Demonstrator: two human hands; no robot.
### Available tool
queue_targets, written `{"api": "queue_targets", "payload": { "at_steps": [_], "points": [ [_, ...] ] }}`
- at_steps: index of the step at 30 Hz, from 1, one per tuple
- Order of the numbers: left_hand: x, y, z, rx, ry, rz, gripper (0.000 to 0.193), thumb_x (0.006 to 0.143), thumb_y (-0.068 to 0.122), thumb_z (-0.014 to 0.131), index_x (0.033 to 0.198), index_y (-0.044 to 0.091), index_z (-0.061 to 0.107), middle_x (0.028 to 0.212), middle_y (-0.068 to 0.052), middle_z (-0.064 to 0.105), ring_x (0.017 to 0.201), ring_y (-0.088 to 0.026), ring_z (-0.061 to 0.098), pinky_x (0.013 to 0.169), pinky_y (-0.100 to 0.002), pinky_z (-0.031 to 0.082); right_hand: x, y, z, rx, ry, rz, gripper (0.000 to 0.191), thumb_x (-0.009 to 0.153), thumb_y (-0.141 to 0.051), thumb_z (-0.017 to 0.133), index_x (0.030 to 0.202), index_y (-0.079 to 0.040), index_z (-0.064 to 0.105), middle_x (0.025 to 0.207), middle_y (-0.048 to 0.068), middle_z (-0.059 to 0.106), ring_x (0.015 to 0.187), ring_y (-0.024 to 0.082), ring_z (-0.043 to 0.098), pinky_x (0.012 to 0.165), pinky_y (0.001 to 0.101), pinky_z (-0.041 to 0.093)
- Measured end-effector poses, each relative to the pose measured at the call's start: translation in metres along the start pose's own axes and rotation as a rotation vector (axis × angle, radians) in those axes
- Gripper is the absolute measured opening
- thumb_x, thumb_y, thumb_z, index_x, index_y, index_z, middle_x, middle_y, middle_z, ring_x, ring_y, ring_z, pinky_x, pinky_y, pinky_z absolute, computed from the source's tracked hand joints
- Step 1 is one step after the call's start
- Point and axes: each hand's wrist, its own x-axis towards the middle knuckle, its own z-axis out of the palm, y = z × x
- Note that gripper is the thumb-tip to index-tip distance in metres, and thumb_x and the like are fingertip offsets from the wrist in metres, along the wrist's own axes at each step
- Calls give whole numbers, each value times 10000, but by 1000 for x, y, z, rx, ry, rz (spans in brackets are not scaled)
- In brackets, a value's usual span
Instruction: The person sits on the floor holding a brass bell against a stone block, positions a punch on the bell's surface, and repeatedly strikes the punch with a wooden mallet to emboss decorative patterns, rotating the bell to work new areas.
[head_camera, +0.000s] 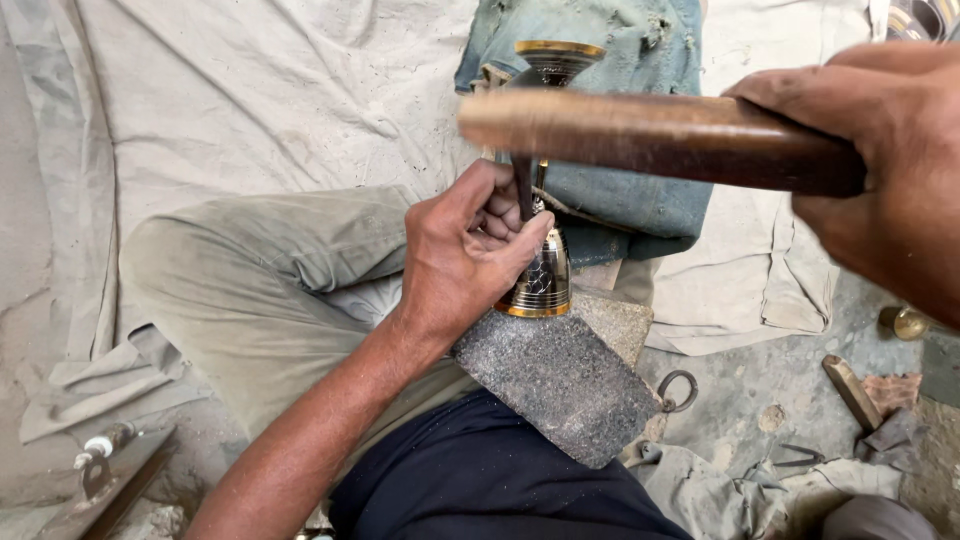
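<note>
Head view: the left hand (468, 250) is closed around a thin dark metal punch (523, 190), holding its tip against the shiny brass goblet-shaped vessel (541, 280), which lies on its side. The vessel's rounded body rests on a rough grey stone block (560, 380) that slopes across the person's lap, and its other end lies on a folded blue denim cloth (620, 200). The right hand (890, 170) grips a round brown wooden mallet handle (660, 135), raised above the punch and blurred; the mallet's head is not visible.

The vessel's body already carries a net of engraved scale-like marks on the side that faces up, so the patterning looks to be well along. How much of the hidden side is left cannot be told.

The person sits on a dusty grey concrete floor (760, 400) partly covered by a pale wrinkled canvas sheet (230, 100). A small metal ring (680, 390), a wooden-handled tool (852, 392) and a small brass piece (908, 322) lie near the right side.
</note>
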Motion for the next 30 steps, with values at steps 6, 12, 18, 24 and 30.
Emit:
{"api": "queue_targets", "payload": {
  "at_steps": [6, 12, 18, 24, 30],
  "points": [
    [19, -1, -6, 109, -242, 191, 385, 873, 159, 848, 1220, 89, 696, 858, 8, 708, 728, -63, 675, 629, -209, 608, -49, 40, 36, 434, 136, 287, 466, 842, -95, 813, 1275, -28, 658, 914, 137, 729, 742, 221, 739, 713, 371, 647],
    [61, 13, 10, 316, -645, 320, 382, 801, 216, 851, 1147, 127, 717, 890, -38, 774, 761, -171, 739, 691, -347, 607, -108, 28, 85, 1178, 278, 202, 331, 879, -59, 796, 1173, -64, 644, 807, 55, 720, 690, 149, 734, 640, 314, 656],
    [75, 24, 12, 353, -742, 366, 454, 754, 167, 862, 1164, 77, 689, 933, -138, 767, 855, -331, 743, 729, -454, 580, -141, 11, 142, 943, 166, 698, 275, 803, 74, 807, 1043, 63, 671, 740, 140, 692, 559, 200, 650, 491, 360, 525],
    [79, 24, 10, 356, -783, 361, 497, 754, 186, 864, 1194, 73, 663, 874, -132, 761, 823, -308, 750, 736, -446, 588, -158, -6, 161, 1063, 497, 642, 336, 872, 72, 762, 1175, 54, 619, 841, 83, 696, 718, 143, 692, 645, 285, 587],
    [82, 21, 17, 290, -867, 385, 419, 771, 153, 825, 1168, 114, 695, 877, -78, 771, 776, -207, 758, 689, -373, 618, -159, -7, 167, 729, 349, 573, 256, 773, 79, 818, 984, 43, 679, 768, 102, 688, 652, 167, 653, 601, 308, 541]
  ]
}}
